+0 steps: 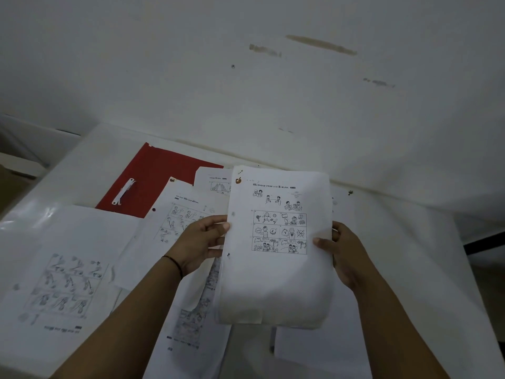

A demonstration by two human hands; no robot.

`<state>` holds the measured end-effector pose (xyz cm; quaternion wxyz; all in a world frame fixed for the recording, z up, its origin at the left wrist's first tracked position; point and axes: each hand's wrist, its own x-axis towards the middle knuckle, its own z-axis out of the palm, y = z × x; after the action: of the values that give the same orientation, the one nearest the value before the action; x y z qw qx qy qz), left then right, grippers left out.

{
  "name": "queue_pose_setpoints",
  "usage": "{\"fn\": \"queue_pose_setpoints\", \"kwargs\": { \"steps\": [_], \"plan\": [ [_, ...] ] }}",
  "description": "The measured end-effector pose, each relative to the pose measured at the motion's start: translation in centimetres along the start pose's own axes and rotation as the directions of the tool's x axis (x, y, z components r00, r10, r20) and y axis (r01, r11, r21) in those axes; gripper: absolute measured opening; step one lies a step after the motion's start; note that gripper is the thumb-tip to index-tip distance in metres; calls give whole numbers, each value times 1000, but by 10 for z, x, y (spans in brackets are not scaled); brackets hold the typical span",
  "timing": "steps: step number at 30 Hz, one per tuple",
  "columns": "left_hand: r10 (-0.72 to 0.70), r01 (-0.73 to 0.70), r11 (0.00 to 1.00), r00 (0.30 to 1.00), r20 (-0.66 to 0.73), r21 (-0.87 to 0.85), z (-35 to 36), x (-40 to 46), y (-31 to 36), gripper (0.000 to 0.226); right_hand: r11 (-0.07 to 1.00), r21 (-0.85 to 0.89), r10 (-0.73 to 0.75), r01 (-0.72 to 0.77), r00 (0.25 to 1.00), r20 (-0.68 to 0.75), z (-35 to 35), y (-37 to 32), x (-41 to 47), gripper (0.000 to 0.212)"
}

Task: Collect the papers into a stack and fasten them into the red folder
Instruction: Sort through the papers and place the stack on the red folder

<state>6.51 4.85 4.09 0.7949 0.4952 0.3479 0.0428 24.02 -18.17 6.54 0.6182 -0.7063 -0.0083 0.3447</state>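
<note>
paper stack (276,269) held upright above desk (410,242), left hand (200,243) grip pinching its left edge, right hand (347,255) grip pinching right edge. red folder (153,173) open flat far left, white fastener (123,191) on it. loose sheets (68,269) scattered near left.

dim, cool light, wide-angle bending, lower-left papers (62,283) perhaps motion-blurred.
</note>
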Motion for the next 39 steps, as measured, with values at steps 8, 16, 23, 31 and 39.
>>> {"fn": "queue_pose_setpoints", "kwargs": {
  "steps": [8, 16, 23, 31, 39],
  "plan": [
    [45, -39, 997, 994, -99, 66, -3, 2, -1, 18, 1000, -10, 12, -12, 1000, -5, 4, -2, 0, 40],
    [122, -95, 985, 974, -189, 146, -4, 4, -5, 16, 999, 22, 37, -38, 998, 42, 9, 5, -6, 39],
    [192, -139, 967, 949, -252, 213, -11, 11, -4, 17, 998, -66, 28, -25, 999, 38, 19, 20, -10, 37],
    [189, -147, 972, 953, -236, 185, -41, 12, 1, 20, 998, 31, 62, -62, 998, -3, 41, 36, 2, 36],
    [217, -118, 948, 918, -331, 295, -109, 28, 8, 24, 999, -3, 35, -35, 999, 34, 50, 39, 22, 34]
  ]
}}
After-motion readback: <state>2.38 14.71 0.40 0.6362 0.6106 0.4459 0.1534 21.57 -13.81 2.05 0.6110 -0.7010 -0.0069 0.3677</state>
